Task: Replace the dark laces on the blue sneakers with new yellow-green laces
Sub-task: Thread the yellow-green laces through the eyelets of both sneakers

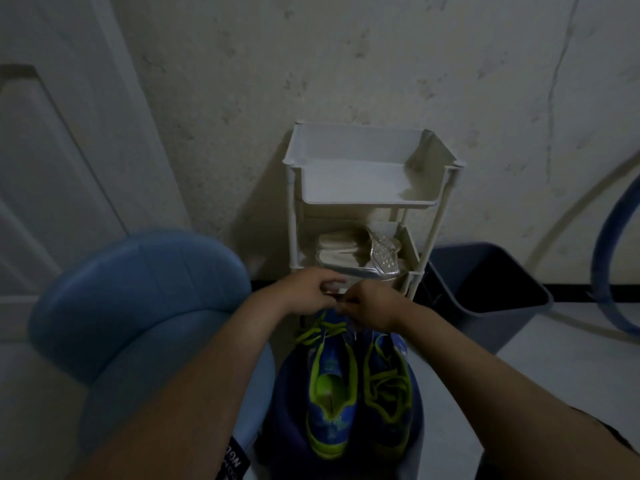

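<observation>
Pinching the yellow-green lace (320, 330), my left hand (306, 289) and right hand (372, 306) meet over the blue sneakers (330, 410), just before the rack (367, 202).

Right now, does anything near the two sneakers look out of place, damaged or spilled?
Nothing looks damaged or spilled. One thing is uneven: the left sneaker has its yellow-green lace only at the toe end, where the left hand and right hand work. Its tongue is bare, while the right sneaker is laced further along.
</observation>
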Available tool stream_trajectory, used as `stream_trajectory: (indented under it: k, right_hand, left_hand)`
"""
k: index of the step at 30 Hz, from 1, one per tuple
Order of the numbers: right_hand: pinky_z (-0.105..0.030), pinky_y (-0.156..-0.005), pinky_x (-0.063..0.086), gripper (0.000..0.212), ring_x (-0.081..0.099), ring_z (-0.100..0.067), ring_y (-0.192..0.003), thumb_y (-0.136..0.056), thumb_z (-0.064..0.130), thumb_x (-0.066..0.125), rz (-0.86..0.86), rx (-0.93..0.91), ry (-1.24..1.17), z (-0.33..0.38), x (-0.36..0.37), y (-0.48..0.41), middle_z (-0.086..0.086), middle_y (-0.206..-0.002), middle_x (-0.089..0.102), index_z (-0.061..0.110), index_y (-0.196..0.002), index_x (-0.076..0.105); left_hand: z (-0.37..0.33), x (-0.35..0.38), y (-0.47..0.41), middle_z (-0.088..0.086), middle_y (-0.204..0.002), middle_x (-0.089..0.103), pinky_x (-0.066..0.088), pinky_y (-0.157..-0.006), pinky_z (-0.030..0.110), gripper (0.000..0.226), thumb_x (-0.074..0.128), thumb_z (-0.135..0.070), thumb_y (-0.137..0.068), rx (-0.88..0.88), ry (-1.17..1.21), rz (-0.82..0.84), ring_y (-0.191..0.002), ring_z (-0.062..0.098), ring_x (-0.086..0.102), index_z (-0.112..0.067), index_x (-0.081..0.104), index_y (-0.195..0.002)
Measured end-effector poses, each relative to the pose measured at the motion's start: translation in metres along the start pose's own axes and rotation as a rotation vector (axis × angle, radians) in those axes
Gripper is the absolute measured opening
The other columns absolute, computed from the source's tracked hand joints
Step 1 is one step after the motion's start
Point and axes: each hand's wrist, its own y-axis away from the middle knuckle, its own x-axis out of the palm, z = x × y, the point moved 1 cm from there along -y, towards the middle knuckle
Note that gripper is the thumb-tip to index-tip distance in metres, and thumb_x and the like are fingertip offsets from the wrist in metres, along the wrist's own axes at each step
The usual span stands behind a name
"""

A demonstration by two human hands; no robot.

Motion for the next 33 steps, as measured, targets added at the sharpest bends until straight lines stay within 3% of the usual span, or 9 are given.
stream_trajectory:
  k: [3,6,11,15,17,21,25,29,33]
  right_hand:
    - [-0.031,-0.072,0.051,0.035,0.065,-0.012,-0.069,-0.095,0.047,0.056,-0.025,0.018,-0.007,0.005,0.000,-0.001,0.002,-0.070,0.072,0.021,-0.077,0.072]
    - [-0.032,-0.074,0.054,0.028,0.066,-0.011,-0.069,-0.095,0.043,0.057,-0.022,0.040,-0.063,0.004,0.002,-0.002,0.002,-0.071,0.073,0.023,-0.085,0.073]
    - [-0.038,-0.084,0.055,0.022,0.067,-0.018,-0.086,-0.097,0.023,0.055,-0.035,0.007,-0.047,0.003,0.002,-0.005,-0.002,-0.095,0.074,0.017,-0.099,0.075]
    - [-0.034,-0.075,0.056,0.024,0.065,-0.011,-0.070,-0.092,0.028,0.062,-0.090,0.039,-0.035,0.004,-0.001,-0.005,0.003,-0.077,0.073,0.022,-0.073,0.075]
    - [-0.032,-0.070,0.055,0.028,0.063,-0.012,-0.064,-0.091,0.032,0.065,-0.099,0.042,-0.033,0.008,-0.004,-0.004,0.001,-0.071,0.072,0.023,-0.066,0.073]
    - [-0.034,-0.070,0.054,0.026,0.063,-0.015,-0.068,-0.091,0.036,0.066,-0.122,0.052,0.021,0.015,-0.011,-0.003,-0.001,-0.074,0.071,0.021,-0.072,0.075]
    - [-0.030,-0.068,0.055,0.033,0.067,-0.011,-0.067,-0.089,0.039,0.068,-0.109,0.087,0.021,0.013,-0.014,-0.003,0.006,-0.067,0.070,0.028,-0.058,0.066]
    - [-0.028,-0.070,0.051,0.027,0.065,-0.014,-0.078,-0.087,0.045,0.067,-0.015,0.159,0.120,0.005,-0.002,-0.002,0.000,-0.083,0.071,0.021,-0.089,0.078]
    - [-0.030,-0.076,0.049,0.054,0.063,-0.019,-0.095,-0.082,0.064,0.063,0.069,0.257,0.073,-0.002,0.025,0.003,-0.006,-0.108,0.067,0.021,-0.115,0.067]
  left_hand:
    - [-0.001,-0.003,-0.001,-0.006,-0.095,0.072,0.051,-0.082,0.027,0.026,0.073,-0.022,-0.084,0.007,-0.063,-0.011,-0.088,0.009,0.065,-0.028,0.073,-0.110]
    - [0.012,-0.012,-0.004,-0.010,-0.088,0.072,0.050,-0.078,0.023,0.014,0.071,-0.016,-0.085,-0.055,-0.108,-0.120,-0.077,0.000,0.062,-0.021,0.078,-0.097]
    - [0.022,-0.018,-0.001,-0.015,-0.081,0.068,0.054,-0.086,0.036,0.025,0.061,-0.018,-0.090,-0.149,-0.173,-0.176,-0.084,0.006,0.063,-0.034,0.069,-0.073]
    - [0.020,-0.011,0.000,-0.004,-0.118,0.066,0.049,-0.097,0.035,0.024,0.059,-0.018,-0.089,-0.141,-0.154,-0.112,-0.109,0.016,0.059,-0.034,0.072,-0.102]
    - [0.012,-0.004,0.003,-0.004,-0.119,0.064,0.047,-0.094,0.031,0.030,0.062,-0.020,-0.091,-0.045,-0.115,-0.060,-0.110,0.015,0.057,-0.030,0.067,-0.119]
    - [0.005,0.003,0.001,-0.004,-0.085,0.068,0.047,-0.072,0.029,0.012,0.066,-0.025,-0.090,0.009,-0.116,-0.112,-0.085,0.016,0.063,-0.027,0.072,-0.080]
    - [0.010,0.005,0.000,-0.002,-0.080,0.072,0.050,-0.073,0.033,0.018,0.065,-0.025,-0.091,-0.049,-0.064,-0.097,-0.081,0.016,0.065,-0.020,0.075,-0.077]
    - [0.010,0.012,-0.003,0.001,-0.092,0.066,0.052,-0.071,0.029,0.025,0.048,-0.013,-0.099,-0.154,0.042,-0.092,-0.086,0.017,0.063,-0.022,0.067,-0.085]
    - [0.009,0.012,-0.002,0.007,-0.112,0.067,0.049,-0.092,0.035,0.024,0.046,-0.014,-0.099,-0.182,-0.014,-0.104,-0.104,0.022,0.061,-0.012,0.070,-0.097]
